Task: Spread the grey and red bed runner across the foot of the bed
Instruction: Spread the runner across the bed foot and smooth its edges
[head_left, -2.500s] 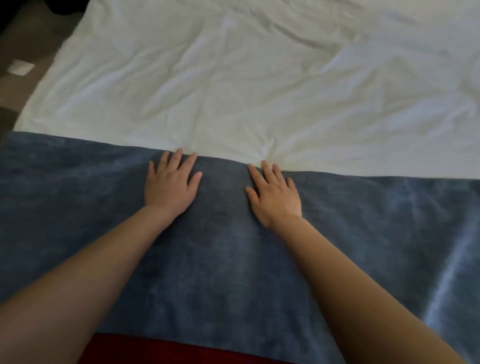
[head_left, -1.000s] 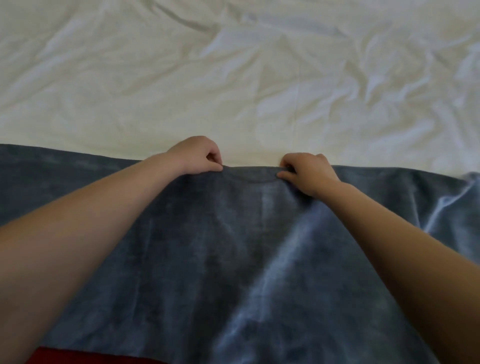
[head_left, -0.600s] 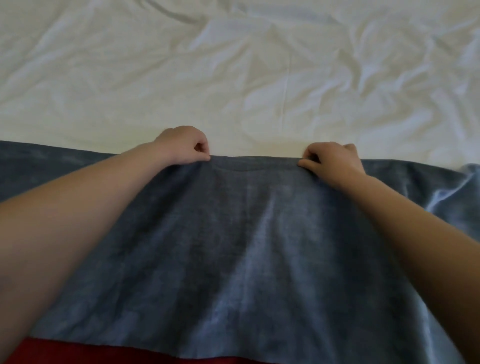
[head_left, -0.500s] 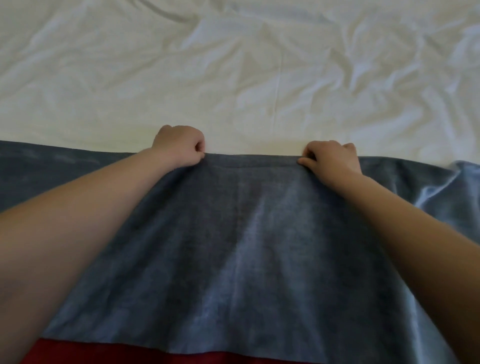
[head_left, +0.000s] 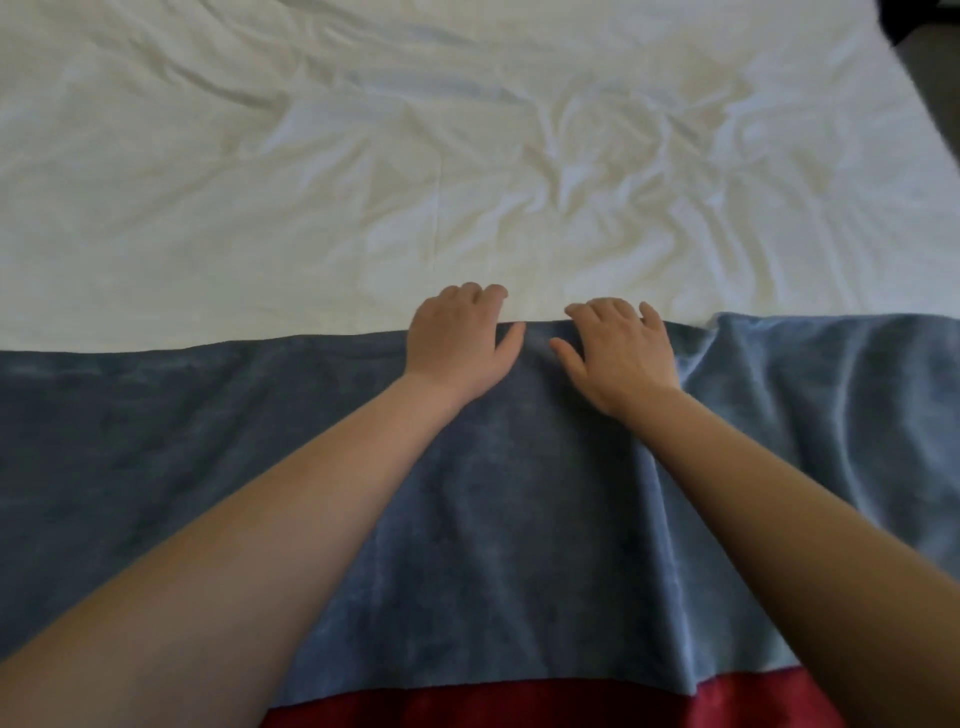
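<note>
The grey and red bed runner lies across the near part of the bed, its grey face up and a red band along the near edge. My left hand and my right hand rest palm down side by side on the runner's far edge, fingers loosely spread and reaching onto the white sheet. Neither hand holds the cloth. To the right of my right hand the runner is rippled in folds.
The wrinkled white sheet covers the whole bed beyond the runner. The bed's right edge and a strip of dark floor show at the top right corner.
Both hands let go of the runner's far edge, which they were pinching, and now lie flat on it, closer together. The view has shifted toward the bed's right side.
</note>
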